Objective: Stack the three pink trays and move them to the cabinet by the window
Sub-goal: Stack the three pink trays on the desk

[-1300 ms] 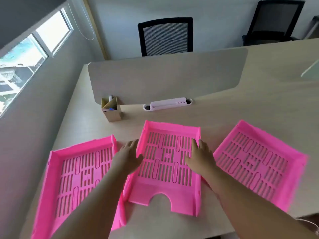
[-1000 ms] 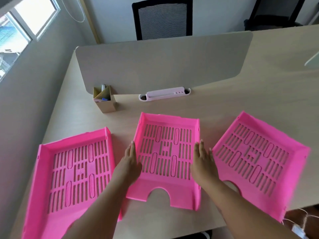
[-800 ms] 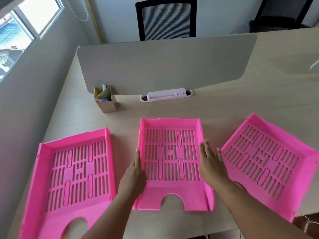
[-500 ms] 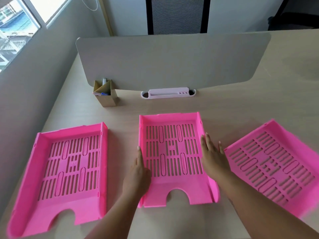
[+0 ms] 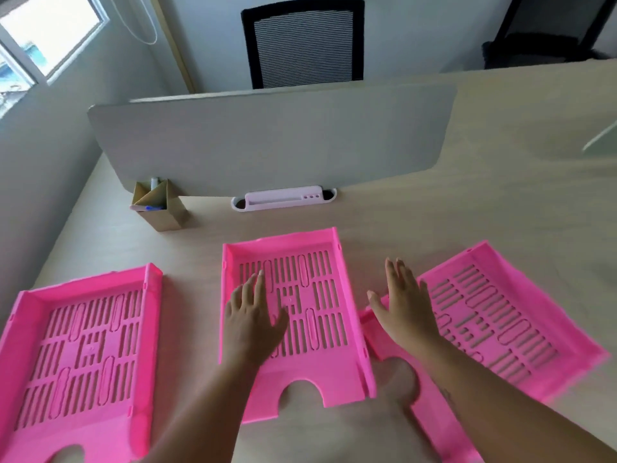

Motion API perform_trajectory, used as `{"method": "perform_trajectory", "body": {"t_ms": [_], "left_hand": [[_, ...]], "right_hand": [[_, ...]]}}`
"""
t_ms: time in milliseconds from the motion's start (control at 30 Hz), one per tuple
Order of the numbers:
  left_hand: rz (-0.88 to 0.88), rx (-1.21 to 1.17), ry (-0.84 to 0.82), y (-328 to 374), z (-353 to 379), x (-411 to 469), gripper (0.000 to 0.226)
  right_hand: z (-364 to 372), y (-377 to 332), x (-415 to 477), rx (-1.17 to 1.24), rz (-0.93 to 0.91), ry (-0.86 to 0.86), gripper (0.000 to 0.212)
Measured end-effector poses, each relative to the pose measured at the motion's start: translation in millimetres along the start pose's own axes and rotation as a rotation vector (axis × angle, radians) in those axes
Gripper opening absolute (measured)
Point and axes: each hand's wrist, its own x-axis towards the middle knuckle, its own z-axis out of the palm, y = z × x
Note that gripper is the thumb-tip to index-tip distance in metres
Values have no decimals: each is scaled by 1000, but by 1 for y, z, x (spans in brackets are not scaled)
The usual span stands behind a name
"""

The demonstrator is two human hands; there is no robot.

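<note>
Three pink slotted trays lie side by side on the wooden desk. The left tray (image 5: 80,349) sits apart near the desk's left edge. The middle tray (image 5: 310,315) lies straight in front of me. The right tray (image 5: 494,322) is turned at an angle, its near left corner close to the middle tray. My left hand (image 5: 253,322) hovers over the left part of the middle tray, fingers spread, holding nothing. My right hand (image 5: 404,305) is over the right tray's left edge, fingers spread and empty.
A grey divider panel (image 5: 273,138) stands across the desk behind the trays. A cardboard pen holder (image 5: 160,208) and a white cable tray (image 5: 283,198) sit at its foot. A black mesh chair (image 5: 302,41) is beyond. A window (image 5: 40,41) is at the upper left.
Both hands have left the middle tray's sides. The left hand moved in over that tray; the right hand moved right, over the right tray's edge.
</note>
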Motion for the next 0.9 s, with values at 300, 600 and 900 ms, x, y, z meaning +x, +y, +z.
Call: {"method": "perform_trajectory", "body": {"t_ms": [300, 600, 900], "left_hand": [[465, -14, -185, 158, 44, 35, 77], [489, 16, -471, 237, 87, 37, 73], [412, -84, -462, 258, 86, 53, 34]], "right_hand": [[-37, 135, -64, -34, 434, 141, 79], [-24, 167, -126, 628, 928, 259, 83], [-37, 172, -118, 774, 1100, 326, 47]]}}
